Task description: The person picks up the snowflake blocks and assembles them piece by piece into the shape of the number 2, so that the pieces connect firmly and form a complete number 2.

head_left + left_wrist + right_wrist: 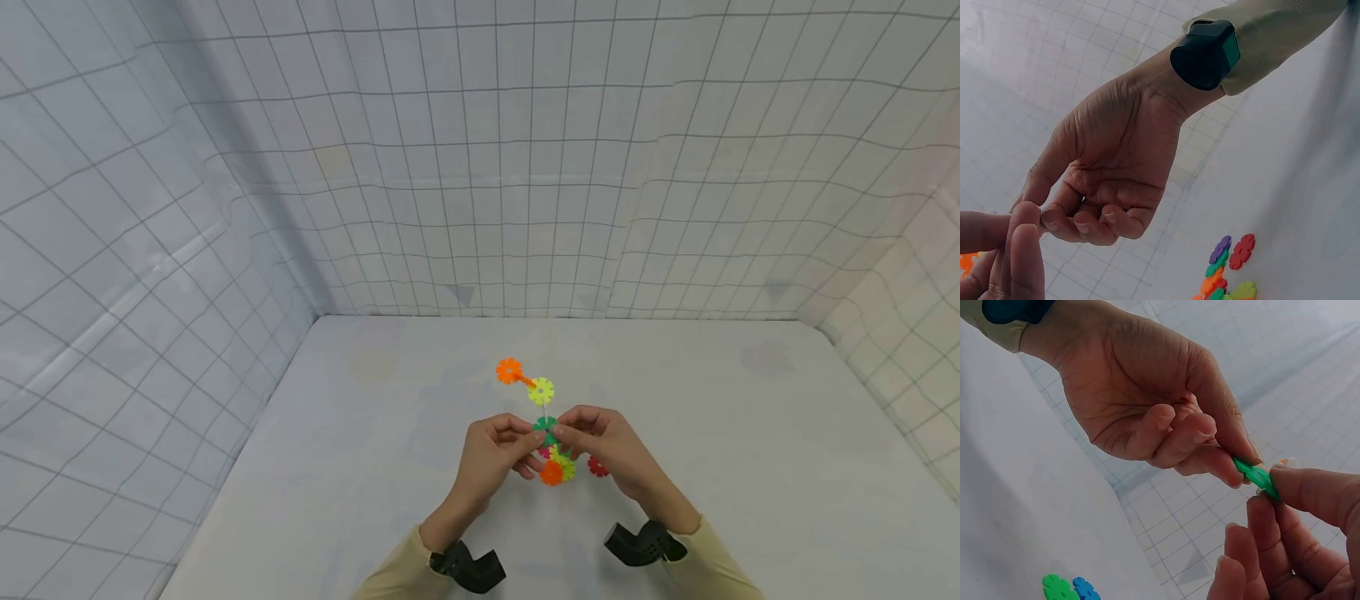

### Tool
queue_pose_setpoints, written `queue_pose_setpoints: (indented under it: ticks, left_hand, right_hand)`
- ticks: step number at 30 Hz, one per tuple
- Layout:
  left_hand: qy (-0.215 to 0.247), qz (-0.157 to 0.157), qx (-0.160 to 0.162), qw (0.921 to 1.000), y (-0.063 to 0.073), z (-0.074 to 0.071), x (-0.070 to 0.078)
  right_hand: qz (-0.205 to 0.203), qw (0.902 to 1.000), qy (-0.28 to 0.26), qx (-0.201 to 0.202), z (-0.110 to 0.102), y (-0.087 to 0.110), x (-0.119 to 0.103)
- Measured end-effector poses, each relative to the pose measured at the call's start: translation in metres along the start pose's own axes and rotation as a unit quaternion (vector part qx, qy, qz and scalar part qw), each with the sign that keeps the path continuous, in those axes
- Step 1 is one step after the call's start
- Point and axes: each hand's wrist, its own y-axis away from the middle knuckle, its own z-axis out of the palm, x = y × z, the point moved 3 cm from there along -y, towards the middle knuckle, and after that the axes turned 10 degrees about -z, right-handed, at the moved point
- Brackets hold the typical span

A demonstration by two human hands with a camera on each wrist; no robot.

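Both hands meet in the middle, over a green notched disc of the interlocking snowflake kind. My left hand pinches its left side between thumb and fingers, and my right hand pinches the right side. In the right wrist view the green disc shows nearly edge-on, bridging both hands' fingertips. Above it runs a chain: a white disc seen edge-on, a yellow disc, and two orange discs, the end one facing up. In the left wrist view, fingers hide the green disc.
Loose discs lie on the white table below the hands, including an orange one, a yellow one and a red one. Grid-patterned sheets wall the back and sides. Black cameras sit on both wrists.
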Motion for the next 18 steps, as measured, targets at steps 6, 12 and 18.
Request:
queue_pose_setpoints:
  ticks: [6,12,18]
  left_hand:
    - [-0.017,-0.009,-0.009,0.9998,-0.003,0.001,-0.001]
    - [-0.052,0.016,0.003,0.9985,-0.007,-0.003,-0.003]
    - [-0.171,0.043,0.068,0.9820,-0.019,-0.021,-0.018]
  right_hand:
    - [-0.019,0.9997,0.010,0.014,-0.002,0.000,0.001]
    - [-0.022,0.9988,0.007,0.044,-0.007,0.000,-0.001]
    - [-0.030,0.9977,-0.005,0.061,-0.013,0.001,-0.004]
